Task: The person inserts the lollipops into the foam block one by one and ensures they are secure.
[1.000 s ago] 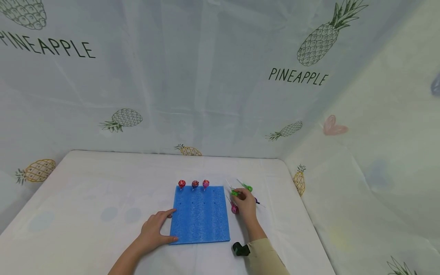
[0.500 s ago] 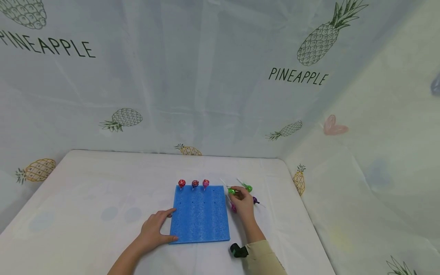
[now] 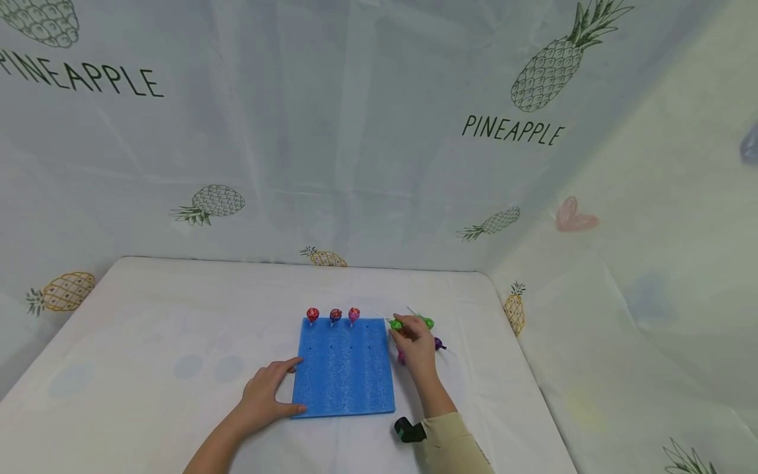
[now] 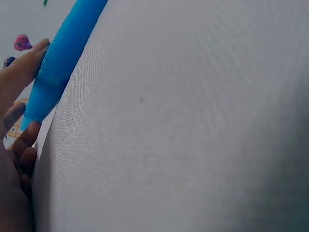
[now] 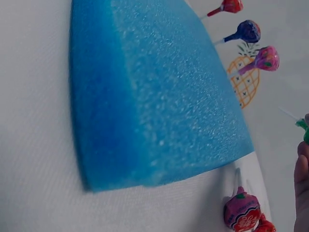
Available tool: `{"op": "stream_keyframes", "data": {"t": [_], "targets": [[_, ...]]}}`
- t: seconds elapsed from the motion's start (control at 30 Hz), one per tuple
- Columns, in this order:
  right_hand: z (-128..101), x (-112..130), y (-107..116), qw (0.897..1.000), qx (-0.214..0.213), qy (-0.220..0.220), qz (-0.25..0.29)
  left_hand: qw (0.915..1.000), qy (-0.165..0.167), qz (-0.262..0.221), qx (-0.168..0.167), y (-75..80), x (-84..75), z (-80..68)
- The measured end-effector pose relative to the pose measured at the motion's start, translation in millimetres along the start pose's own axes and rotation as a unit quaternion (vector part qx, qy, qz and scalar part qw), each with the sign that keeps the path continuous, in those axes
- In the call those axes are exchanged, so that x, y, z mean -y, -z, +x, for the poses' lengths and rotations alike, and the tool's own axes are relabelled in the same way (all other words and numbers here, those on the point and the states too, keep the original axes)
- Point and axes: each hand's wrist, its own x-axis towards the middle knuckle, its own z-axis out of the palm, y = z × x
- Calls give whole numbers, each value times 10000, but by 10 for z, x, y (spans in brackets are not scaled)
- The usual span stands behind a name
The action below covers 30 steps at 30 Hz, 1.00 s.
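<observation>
The green lollipop (image 3: 395, 324) has come off the table, pinched in your right hand (image 3: 416, 349); your left hand (image 3: 269, 393) lies spread, steadying the blue foam (image 3: 345, 368).

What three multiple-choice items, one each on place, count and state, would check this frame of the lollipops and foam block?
1. Where does the left hand rest?
A. on the blue foam block's left edge
B. on the loose lollipops
C. lifted off the table

2. How many lollipops stand in the blue foam block?
A. one
B. three
C. six

3. What is the right hand doing?
A. lying flat and idle
B. pinching a green lollipop
C. pressing on the foam block

Answers:
1. A, the head view shows its fingers against the block's left side and near corner.
2. B, the standing lollipops form a row of three along the far edge.
3. B, its fingertips hold the green lollipop just right of the block, above the other loose lollipops on the table.
</observation>
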Motion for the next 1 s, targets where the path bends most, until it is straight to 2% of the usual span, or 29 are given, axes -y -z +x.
{"op": "stream_keyframes", "data": {"t": [0.13,0.37,0.67,0.9,1.0], "targets": [[3,44,-11,10000,44,-36,-5,10000,3,19,-13,1,3,1],[-31,101,-42,9996,186,-91,-205,9998,-175,33,-96,-15,38,0],[-26,97,-63,9995,224,50,-221,9997,-213,11,-97,-34,66,-2],[59,-263,-132,9995,156,2,-268,9998,-165,-3,-76,-31,55,-5],[69,-324,-151,9995,150,45,-283,9999,-145,-7,-72,-32,52,-1]]}}
